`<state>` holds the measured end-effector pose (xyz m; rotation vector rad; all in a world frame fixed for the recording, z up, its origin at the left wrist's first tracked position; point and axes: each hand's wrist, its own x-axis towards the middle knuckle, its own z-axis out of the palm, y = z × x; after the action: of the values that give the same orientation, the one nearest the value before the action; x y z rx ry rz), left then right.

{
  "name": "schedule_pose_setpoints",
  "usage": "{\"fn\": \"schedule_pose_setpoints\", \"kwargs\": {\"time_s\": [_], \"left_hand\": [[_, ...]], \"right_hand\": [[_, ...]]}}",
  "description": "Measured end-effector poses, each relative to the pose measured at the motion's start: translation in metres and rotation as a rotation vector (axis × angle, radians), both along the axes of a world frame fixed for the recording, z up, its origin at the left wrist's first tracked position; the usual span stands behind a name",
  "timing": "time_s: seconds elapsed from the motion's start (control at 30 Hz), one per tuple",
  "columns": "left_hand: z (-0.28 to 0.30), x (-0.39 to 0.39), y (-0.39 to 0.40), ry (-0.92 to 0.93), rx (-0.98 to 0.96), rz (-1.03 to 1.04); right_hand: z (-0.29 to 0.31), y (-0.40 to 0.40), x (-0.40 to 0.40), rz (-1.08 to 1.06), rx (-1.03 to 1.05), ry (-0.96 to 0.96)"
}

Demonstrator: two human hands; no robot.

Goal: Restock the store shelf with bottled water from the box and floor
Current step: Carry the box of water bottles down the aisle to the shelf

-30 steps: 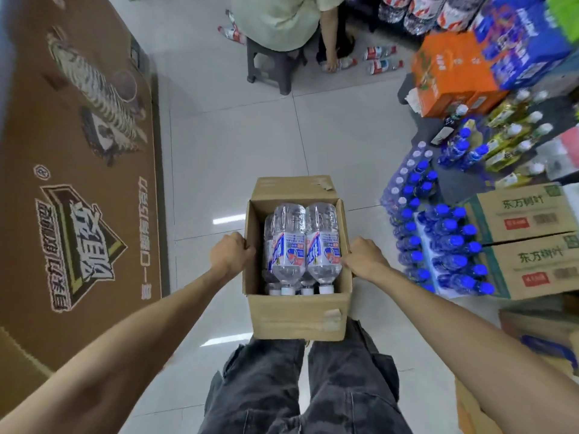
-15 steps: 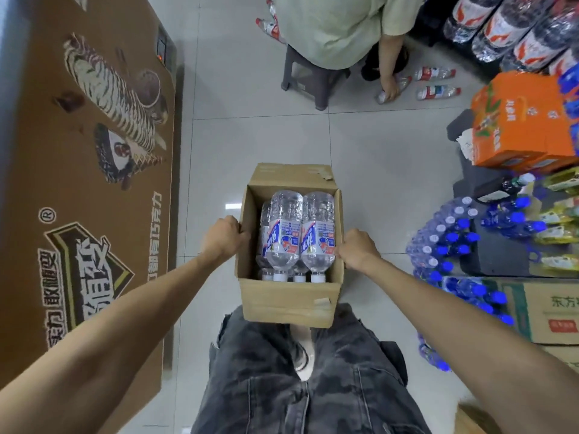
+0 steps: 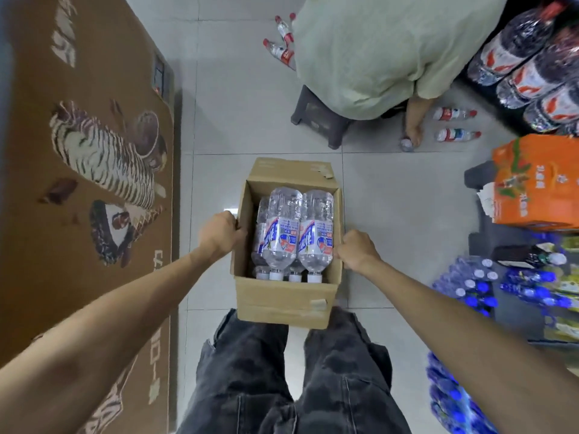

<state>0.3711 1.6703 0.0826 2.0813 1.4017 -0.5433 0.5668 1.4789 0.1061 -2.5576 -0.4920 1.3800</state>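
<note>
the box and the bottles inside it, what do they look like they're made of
The brown open-topped box looks like matte corrugated cardboard: dull tan faces, folded flaps, torn tape remnants. The clear water bottles inside look like thin glossy plastic: see-through ribbed walls with highlights, white screw caps, printed blue-and-white labels, probably film.

Legible text: none confirmed. Water bottles (image 3: 296, 233) in box (image 3: 283, 300), centre: blue-and-white labels, characters too blurred. Brown freezer panel (image 3: 78, 183), 9 o'clock: pale lettering, unreadable. Orange carton (image 3: 537, 186), 3 o'clock: dark characters, indistinct.
</note>
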Motion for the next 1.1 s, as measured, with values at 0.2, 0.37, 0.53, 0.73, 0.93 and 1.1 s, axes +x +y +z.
{"fn": "schedule_pose_setpoints", "kwargs": {"time_s": [0.2, 0.37, 0.53, 0.73, 0.93, 1.1], "left_hand": [[-0.002, 0.052, 0.117, 0.051, 0.040, -0.001], [0.007, 0.106, 0.203, 0.030, 0.081, 0.003], [0.019, 0.150, 0.283, -0.008, 0.048, 0.110], [0.024, 0.194, 0.393, -0.024, 0.014, 0.187], [0.018, 0.231, 0.518, -0.055, -0.018, 0.148], [0.020, 0.261, 0.618, -0.032, -0.037, 0.104]], "right_hand": [[-0.014, 0.113, 0.047, 0.002, 0.024, -0.022], [-0.017, 0.205, 0.106, 0.031, 0.062, -0.041], [-0.006, 0.300, 0.159, 0.074, 0.081, -0.070], [-0.003, 0.425, 0.214, 0.132, 0.114, -0.096], [-0.010, 0.534, 0.242, 0.103, 0.069, -0.054], [-0.003, 0.627, 0.267, 0.147, 0.002, -0.071]]}}
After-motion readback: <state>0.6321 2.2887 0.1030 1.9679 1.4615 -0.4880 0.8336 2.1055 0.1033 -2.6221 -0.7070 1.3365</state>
